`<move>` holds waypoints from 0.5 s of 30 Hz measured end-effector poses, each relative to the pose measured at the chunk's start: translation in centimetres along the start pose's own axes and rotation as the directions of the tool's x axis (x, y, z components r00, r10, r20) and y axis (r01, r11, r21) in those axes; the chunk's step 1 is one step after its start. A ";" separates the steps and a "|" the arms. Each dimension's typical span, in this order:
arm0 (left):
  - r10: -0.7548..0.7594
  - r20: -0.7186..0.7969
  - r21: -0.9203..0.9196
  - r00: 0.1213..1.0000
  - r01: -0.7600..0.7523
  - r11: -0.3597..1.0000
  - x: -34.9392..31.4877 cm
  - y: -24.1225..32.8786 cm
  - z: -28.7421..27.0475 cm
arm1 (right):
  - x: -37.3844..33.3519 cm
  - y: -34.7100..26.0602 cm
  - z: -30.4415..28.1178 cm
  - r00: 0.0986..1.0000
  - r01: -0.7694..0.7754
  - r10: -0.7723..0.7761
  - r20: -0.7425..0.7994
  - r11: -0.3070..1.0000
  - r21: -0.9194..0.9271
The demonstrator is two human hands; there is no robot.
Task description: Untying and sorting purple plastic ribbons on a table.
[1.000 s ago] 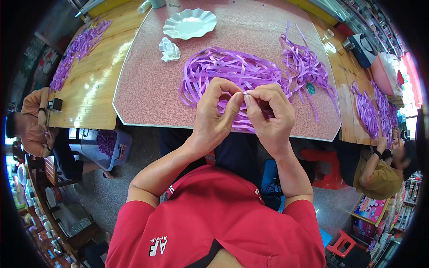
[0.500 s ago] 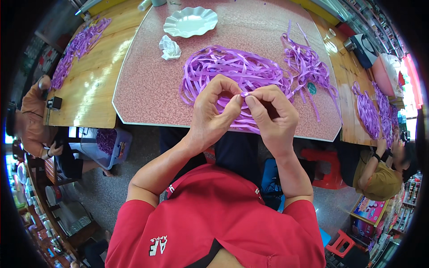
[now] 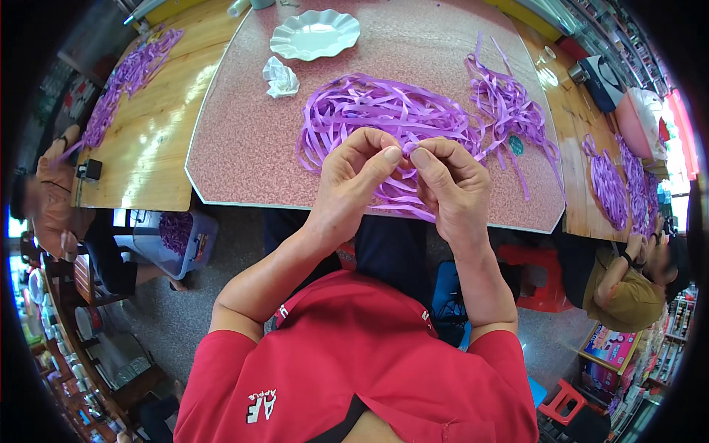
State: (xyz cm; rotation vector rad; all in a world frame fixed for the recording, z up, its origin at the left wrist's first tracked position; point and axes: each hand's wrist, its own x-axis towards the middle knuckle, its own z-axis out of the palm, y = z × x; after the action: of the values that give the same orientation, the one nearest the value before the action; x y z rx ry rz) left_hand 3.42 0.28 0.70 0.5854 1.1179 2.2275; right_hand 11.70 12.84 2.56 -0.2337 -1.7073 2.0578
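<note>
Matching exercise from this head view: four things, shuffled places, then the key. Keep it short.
Things
1. white scalloped-rim dish
2. translucent plastic tub
3. large tangled purple ribbon heap
4. small purple ribbon piece

Places
A. pinched between left hand and right hand
B. below tabletop level, on the left
C. on the pink speckled table, just beyond the hands
D. same table, far left part

Pairs: 1-D, 2-B, 3-C, 4-A
</note>
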 end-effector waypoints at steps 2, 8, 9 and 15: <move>-0.024 0.016 -0.029 1.000 0.024 0.999 0.1 -0.5 -0.7 | 0.1 0.1 -0.2 0.995 -0.097 0.091 0.043 0.982 0.160; -0.039 -0.003 -0.041 0.999 0.038 0.998 0.0 -0.1 -0.2 | 0.3 0.2 -0.6 0.987 -0.158 0.150 0.051 0.956 0.245; -0.021 -0.011 -0.018 1.000 0.021 1.000 0.0 0.0 0.0 | 0.3 0.2 -0.7 0.987 -0.158 0.150 0.051 0.957 0.245; -0.001 0.037 0.296 0.999 -0.010 0.955 -0.6 0.3 0.1 | 0.2 0.5 -1.0 0.995 -0.094 0.084 0.059 0.977 0.192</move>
State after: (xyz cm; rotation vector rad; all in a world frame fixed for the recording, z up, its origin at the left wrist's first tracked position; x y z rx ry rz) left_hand 3.86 -0.22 0.88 0.7483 1.4449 2.0572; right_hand 11.80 13.75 1.90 -0.2002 -1.5349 2.2969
